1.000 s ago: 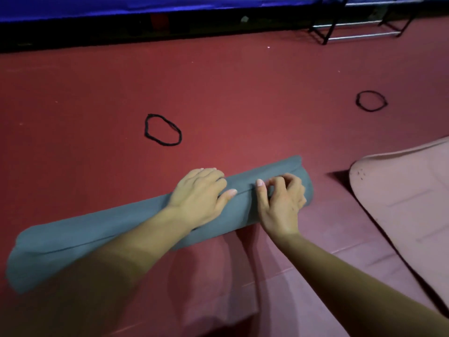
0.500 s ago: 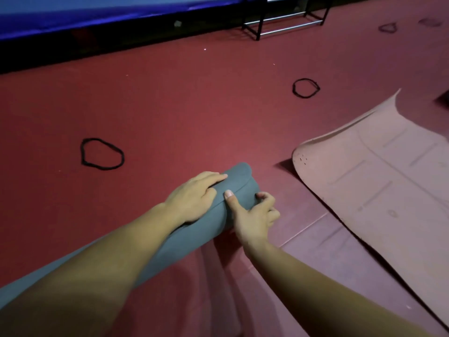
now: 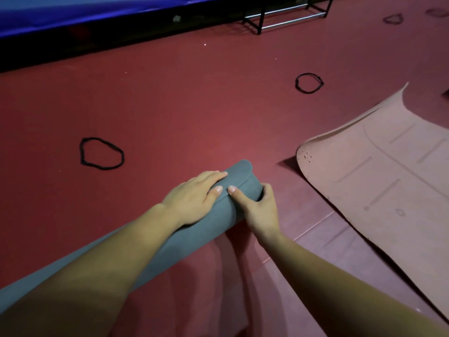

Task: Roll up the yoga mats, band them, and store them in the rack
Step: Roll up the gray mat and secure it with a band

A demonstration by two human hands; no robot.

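Grey mat roll (image 3: 206, 229) lies on the red floor (image 3: 194, 105), centre to near left, where the forearm covers it and the frame cuts it off. Left hand (image 3: 194, 198) lies flat on top, fingers straight. Right hand (image 3: 260, 210) grips the roll's right end, thumb on top, fingertips tucked out of sight. Rack (image 3: 259, 24) far off, its top cropped. Near band (image 3: 82, 154) lies left of the roll, far band (image 3: 297, 83) beyond it. Pink mat (image 3: 388, 186) lies unrolled on the right, its far corner curled up.

Red floor (image 3: 194, 105) under me, blue padded edge (image 3: 73, 10) along its far side, black strip (image 3: 73, 45) just below the blue edge, small pale scrap (image 3: 177, 18) in that strip.
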